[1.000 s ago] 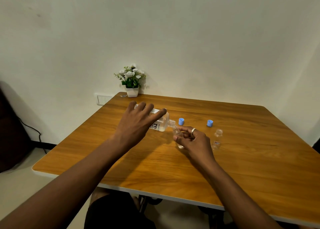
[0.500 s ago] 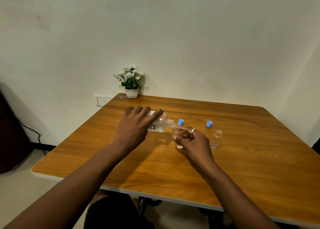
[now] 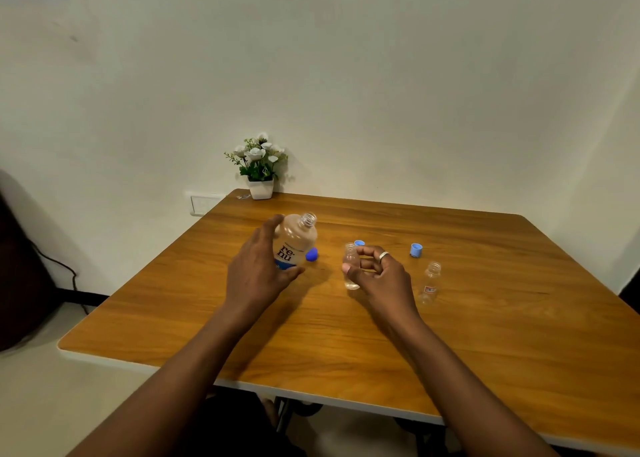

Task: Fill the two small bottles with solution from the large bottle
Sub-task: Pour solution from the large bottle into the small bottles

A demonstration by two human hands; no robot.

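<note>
My left hand (image 3: 258, 271) grips the large bottle (image 3: 298, 240), clear with dark lettering and a blue base, nearly upright with its open neck tipped slightly away. Its dark blue cap (image 3: 311, 254) lies just right of it on the table. My right hand (image 3: 375, 273), wearing a ring, holds one small clear bottle (image 3: 350, 266) upright with some liquid at its bottom. The second small bottle (image 3: 430, 282) stands open and apart to the right, with a red-marked label. Two light blue caps (image 3: 359, 243) (image 3: 416, 250) lie behind the small bottles.
The wooden table (image 3: 346, 335) reaches to the wall. A white pot of white flowers (image 3: 260, 171) stands at its far left corner. A wall socket (image 3: 202, 203) and a dark cable (image 3: 65, 276) are off the table's left side.
My left hand has swung the large bottle from lying sideways over the small bottle's mouth back to nearly upright and drawn it left. My right hand still holds the small bottle.
</note>
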